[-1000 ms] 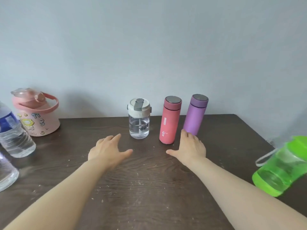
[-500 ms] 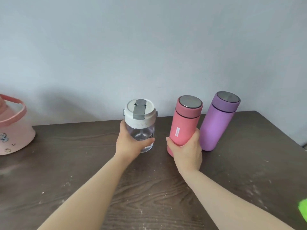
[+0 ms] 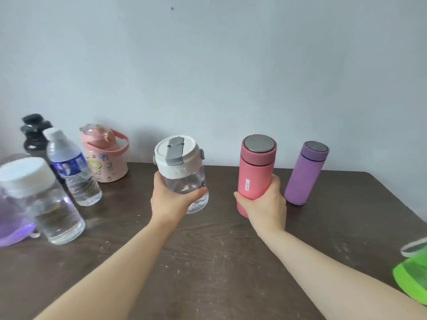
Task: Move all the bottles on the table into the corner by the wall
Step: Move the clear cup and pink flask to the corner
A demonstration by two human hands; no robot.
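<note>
Dark wooden counter (image 3: pixel 231 262) against grey wall: my left grip (image 3: pixel 171 199) clamps the clear bottle (image 3: pixel 182 174), right grip (image 3: pixel 265 204) the pink flask (image 3: pixel 255 172), both lifted; next I'd carry them left to the cluster.

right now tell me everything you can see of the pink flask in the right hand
The pink flask is a slim matte cylinder with a flat silver metal disc on its cap, a dark seam below the cap and a small white label on its side. It tilts slightly and looks lifted off the table. The right hand wraps its lower half; nothing else touches it. The purple flask stands apart to its right.
</note>
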